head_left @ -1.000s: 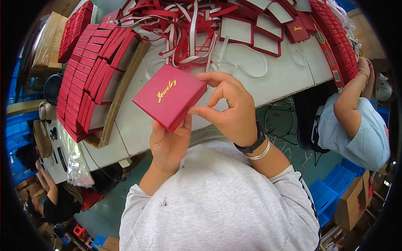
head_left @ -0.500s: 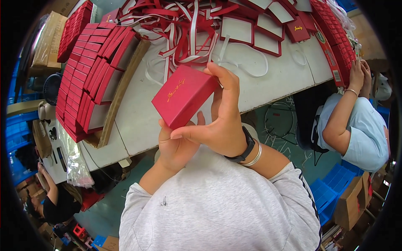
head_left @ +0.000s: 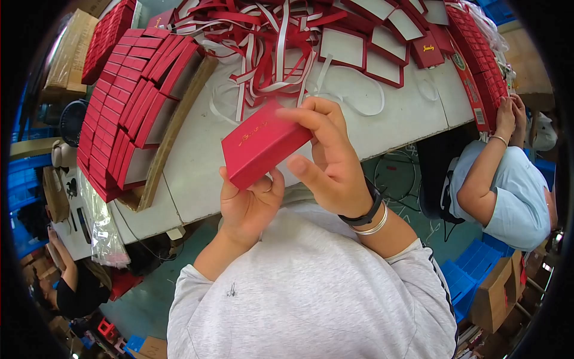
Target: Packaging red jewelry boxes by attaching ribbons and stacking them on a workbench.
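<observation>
A closed red gift box (head_left: 258,148) with gold lettering on its lid is held tilted above the near edge of the table. My left hand (head_left: 246,210) grips it from below, fingers and thumb at its near side; part of the fingers is hidden under the box. Over the box's right end is my right hand (head_left: 341,170), its forefinger reaching onto the lid. The right thumb stands away from the box, and the other fingers are bent beside its right end. A dark wristband and bangles circle my right wrist.
Stacked red boxes (head_left: 128,102) fill a cardboard tray at left. Tangled red and white ribbons (head_left: 278,54) lie beyond the box. Open red box parts (head_left: 342,46) with white insides are at far right. One person (head_left: 502,185) works at right, another (head_left: 78,287) at left.
My right thumb has come off the box's near corner and the right hand has opened, moving slightly right. The box has tilted flatter, with my left hand still gripping it.
</observation>
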Motion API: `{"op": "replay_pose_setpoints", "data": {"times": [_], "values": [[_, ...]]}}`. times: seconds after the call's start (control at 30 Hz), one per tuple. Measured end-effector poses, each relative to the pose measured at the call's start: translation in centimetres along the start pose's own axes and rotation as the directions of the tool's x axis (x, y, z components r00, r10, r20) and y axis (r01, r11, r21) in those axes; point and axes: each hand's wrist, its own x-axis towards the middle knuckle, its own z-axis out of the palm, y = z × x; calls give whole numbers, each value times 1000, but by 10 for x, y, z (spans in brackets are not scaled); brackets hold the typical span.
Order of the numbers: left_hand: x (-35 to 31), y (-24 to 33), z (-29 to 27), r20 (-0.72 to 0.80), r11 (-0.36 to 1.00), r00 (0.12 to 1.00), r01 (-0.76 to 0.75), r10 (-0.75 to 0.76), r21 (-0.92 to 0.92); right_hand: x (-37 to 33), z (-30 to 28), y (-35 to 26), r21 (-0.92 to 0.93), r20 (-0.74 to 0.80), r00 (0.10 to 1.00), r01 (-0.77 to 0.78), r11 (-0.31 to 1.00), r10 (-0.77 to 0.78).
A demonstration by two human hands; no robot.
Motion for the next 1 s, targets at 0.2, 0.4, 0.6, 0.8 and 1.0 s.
{"op": "replay_pose_setpoints", "data": {"times": [0.2,0.4,0.6,0.8,1.0], "values": [[2,-10,16,-30,984,996,-77,83,162,1,-2,2,157,29,998,-59,986,55],[-3,4,20,-134,920,983,-66,126,385,-12,-6,8,80,229,971,48,996,-65],[-23,20,2,-82,800,986,-68,145,596,-16,-4,-1,12,337,941,-14,1000,9],[-14,24,7,125,623,992,-96,-2,777,-11,-13,-4,-146,406,912,126,981,-57],[-3,18,13,293,491,953,-294,80,820,-9,-12,-8,-169,375,924,144,975,-71]]}}
